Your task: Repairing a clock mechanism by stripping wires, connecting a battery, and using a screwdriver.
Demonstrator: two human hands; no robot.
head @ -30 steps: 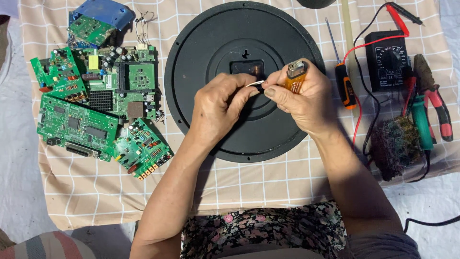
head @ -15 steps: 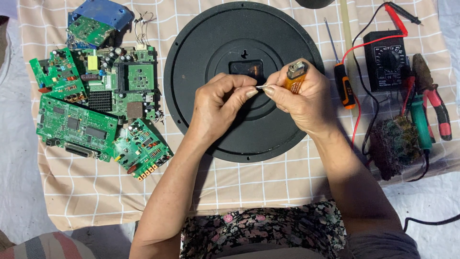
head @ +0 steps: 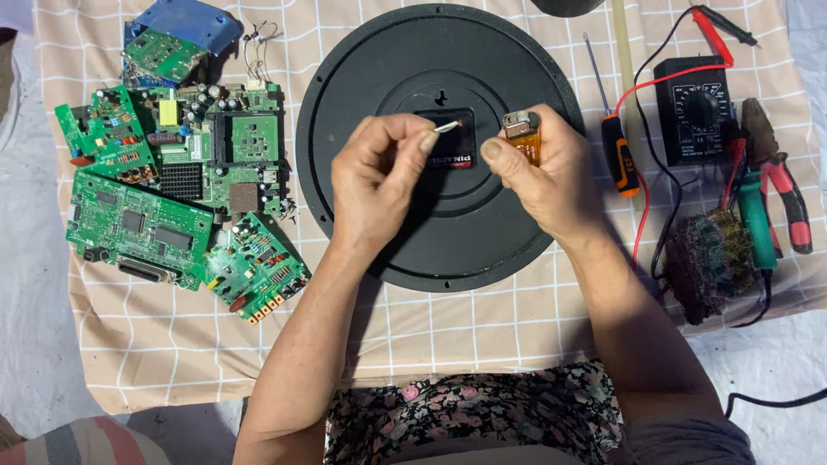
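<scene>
A dark round object (head: 566, 5) is cut off by the top edge, its kind unclear.

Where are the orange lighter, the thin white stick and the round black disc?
orange lighter (head: 527, 138), head view, on its orange body.
thin white stick (head: 447, 127), head view, on its free end.
round black disc (head: 362, 77), head view, on its upper left face.

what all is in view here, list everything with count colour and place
round black plastic clock back: 1, black, centre of cloth
checked beige cloth: 1, beige with white lines, under everything
green circuit boards: several, green, left of the clock back
blue plastic casing: 1, blue, top left
orange-handled screwdriver: 1, orange and black, right of the clock back
black multimeter: 1, black with red leads, upper right
red-handled pliers: 1, red, far right
thin white wire: 1, white, pinched in left hand
orange lighter: 1, orange, in right hand
left hand: over the clock back
right hand: over the clock back
</scene>
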